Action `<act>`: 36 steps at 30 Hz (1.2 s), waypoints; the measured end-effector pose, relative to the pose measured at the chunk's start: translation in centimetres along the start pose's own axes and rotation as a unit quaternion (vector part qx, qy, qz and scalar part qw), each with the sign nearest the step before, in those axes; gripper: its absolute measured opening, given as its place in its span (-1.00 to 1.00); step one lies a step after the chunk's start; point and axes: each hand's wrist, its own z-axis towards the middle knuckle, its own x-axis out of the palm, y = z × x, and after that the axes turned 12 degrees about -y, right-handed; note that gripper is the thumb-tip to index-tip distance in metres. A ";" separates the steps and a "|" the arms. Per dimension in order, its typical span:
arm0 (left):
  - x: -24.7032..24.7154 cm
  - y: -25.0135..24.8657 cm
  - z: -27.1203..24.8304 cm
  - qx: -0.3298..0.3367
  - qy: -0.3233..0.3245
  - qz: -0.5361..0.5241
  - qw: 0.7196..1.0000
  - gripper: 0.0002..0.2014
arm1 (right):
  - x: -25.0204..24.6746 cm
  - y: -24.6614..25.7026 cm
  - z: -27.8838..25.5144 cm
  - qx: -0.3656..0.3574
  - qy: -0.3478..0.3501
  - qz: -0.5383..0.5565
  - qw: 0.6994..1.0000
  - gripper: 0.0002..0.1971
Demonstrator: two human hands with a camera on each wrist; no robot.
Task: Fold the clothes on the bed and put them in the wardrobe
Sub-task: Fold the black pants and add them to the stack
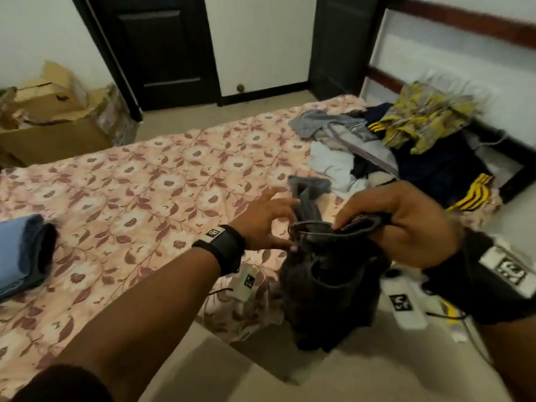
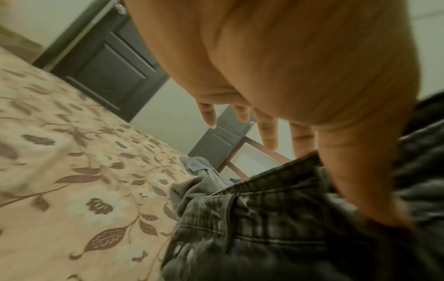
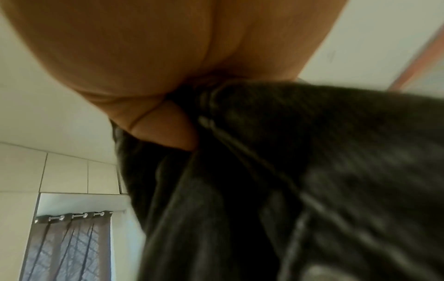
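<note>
Dark grey jeans (image 1: 330, 282) hang past the bed's near corner, with one leg trailing back onto the floral sheet (image 1: 145, 184). My right hand (image 1: 406, 219) grips the bunched waistband from above; in the right wrist view the jeans (image 3: 312, 171) fill the frame under that hand (image 3: 144, 57). My left hand (image 1: 269, 224) is beside the waistband's left end, fingers spread and straight, holding nothing. The left wrist view shows the left hand's fingers (image 2: 269, 133) extended above the jeans' waistband (image 2: 276, 218), thumb lying against it. An unfolded pile of clothes (image 1: 391, 146) lies at the head of the bed.
Folded blue and dark garments (image 1: 23, 250) sit at the bed's left edge. Dark panelled doors (image 1: 162, 50) stand behind the bed. Cardboard boxes (image 1: 52, 126) are on the floor at far left. The headboard (image 1: 449, 53) runs along the right.
</note>
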 end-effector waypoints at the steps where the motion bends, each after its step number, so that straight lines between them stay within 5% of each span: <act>1: 0.4 -0.3 0.7 -0.002 0.020 0.016 1.000 -0.41 | -2.4 0.8 0.1 -0.003 -0.009 0.003 1.000 -0.52; 5: 5.7 -0.2 0.5 -0.001 0.090 0.084 0.992 -0.25 | -7.1 3.5 -0.9 -0.009 -0.011 -0.002 1.000 -0.74; 8: 8.3 -1.2 -2.3 -0.088 0.121 0.002 0.989 -0.52 | -8.6 3.3 -2.9 0.026 0.015 -0.078 0.997 -0.83; 10: 8.0 -1.9 -4.2 -0.175 0.056 -0.118 0.976 -0.71 | -10.1 1.9 -4.3 0.058 -0.030 -0.155 0.986 -0.75; 12: 5.8 -2.1 -5.2 -0.187 -0.045 -0.157 0.969 -0.87 | -11.6 0.2 -5.1 0.074 -0.088 -0.239 0.964 -0.70; 14: 0.5 -3.4 -5.2 -0.130 -0.097 -0.084 0.983 -0.95 | -13.4 -1.0 -4.4 0.109 -0.133 -0.300 0.938 -0.71; 16: -8.1 -5.7 -4.1 -0.030 -0.070 0.066 0.995 -0.66 | -15.6 -0.8 -2.2 0.139 -0.179 -0.352 0.908 -0.78; 18: -18.5 -7.7 -3.0 0.123 -0.098 0.223 0.962 -0.50 | -17.3 1.2 0.9 0.108 -0.210 -0.381 0.894 -0.82; 20: -29.5 -10.3 -2.0 0.239 -0.160 0.352 0.891 -0.50 | -19.0 5.2 4.9 0.041 -0.224 -0.403 0.887 -0.88; 25: -50.7 -18.7 -3.0 0.107 -0.284 0.457 0.836 -0.40 | -25.7 18.2 13.6 -0.151 -0.364 -0.367 0.842 -0.76; 27: -54.1 -19.7 -4.7 0.065 -0.268 0.483 0.831 -0.44 | -28.7 21.8 16.0 -0.175 -0.391 -0.359 0.829 -0.81; 30: -56.6 -20.4 -7.5 -0.001 -0.254 0.507 0.824 -0.22 | -31.4 24.1 19.2 -0.157 -0.345 -0.405 0.832 -0.83; 34: -60.5 -24.1 -11.3 -0.025 -0.370 0.427 0.825 -0.70 | -32.7 25.3 20.9 -0.149 -0.299 -0.393 0.856 -0.84; 36: -62.6 -26.2 -12.8 -0.015 -0.415 0.378 0.828 -0.83 | -33.8 25.6 21.3 -0.179 -0.347 -0.328 0.860 -0.76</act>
